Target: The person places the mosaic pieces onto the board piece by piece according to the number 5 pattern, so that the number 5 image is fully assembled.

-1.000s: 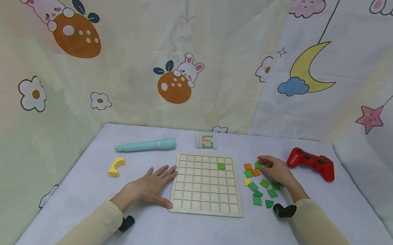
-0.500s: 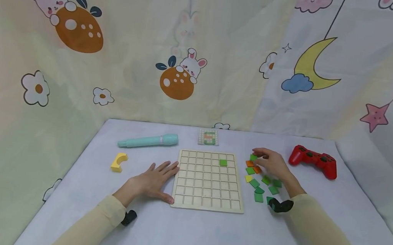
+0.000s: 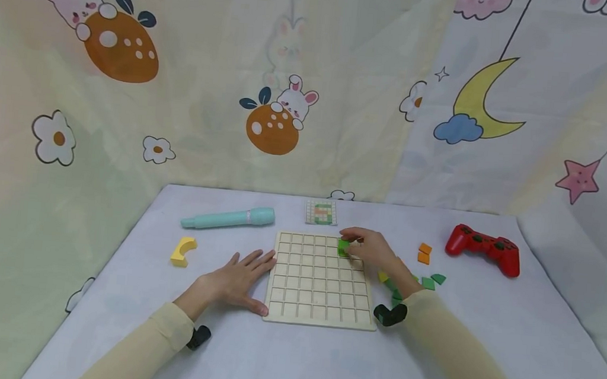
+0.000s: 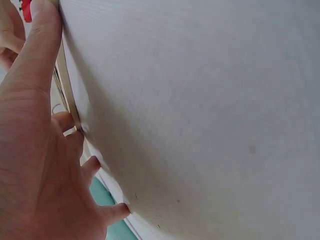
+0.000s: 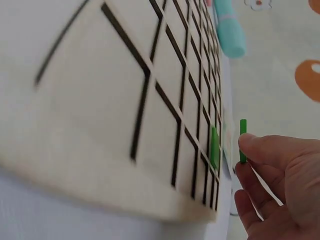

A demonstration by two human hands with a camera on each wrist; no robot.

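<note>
My right hand (image 3: 371,248) is over the upper right part of the pale gridded board (image 3: 307,279). Its thumb and fingers pinch a thin green tile (image 5: 243,141), held on edge in the right wrist view. Another green tile (image 5: 214,148) sits in a cell of the board close to it; in the head view the two greens overlap. My left hand (image 3: 234,282) lies with fingers spread along the board's left edge, thumb at its lower left corner. In the left wrist view the same hand (image 4: 40,145) has its fingertips down by the board's rim.
Right of the board lie orange tiles (image 3: 423,258), a yellow piece (image 3: 383,277) and green pieces (image 3: 428,284), some hidden by my right forearm. Behind are a patterned card (image 3: 321,212), a teal tube-shaped object (image 3: 231,218) and a red game controller (image 3: 483,250). A yellow arch block (image 3: 183,251) stands left.
My right hand has carried a green tile left from the loose pieces to above the board. Two orange tiles now lie farther right. My left hand stays at the board's edge.
</note>
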